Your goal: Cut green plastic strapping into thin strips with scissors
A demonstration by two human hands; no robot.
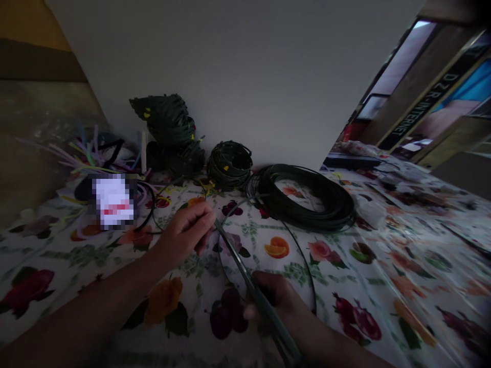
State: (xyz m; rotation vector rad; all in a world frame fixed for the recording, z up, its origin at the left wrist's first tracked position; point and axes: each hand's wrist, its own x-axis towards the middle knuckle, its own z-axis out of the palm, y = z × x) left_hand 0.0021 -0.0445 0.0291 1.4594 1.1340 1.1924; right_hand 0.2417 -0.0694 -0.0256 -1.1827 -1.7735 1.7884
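My left hand [192, 227] is closed, its thumb and fingers pinching the far end of a dark green flat strip [238, 255]. The strip runs tautly down towards me to my right hand [278, 294], whose fingers are wrapped round it. Below the right hand it looks wider, as though several strips lie together; I cannot count them. A thin loop of similar strip curves over the tablecloth beyond and to the right of the hands. Behind it lies a large coil of dark strip [341, 212].
Near the white wall panel [245, 76] stand a small woven dark basket [230, 166] and a larger stacked woven piece [169, 120]. At left are coloured stems [82, 153] and a pixelated white-and-red item [114, 202]. A fruit-and-flower tablecloth [184, 347] covers the table.
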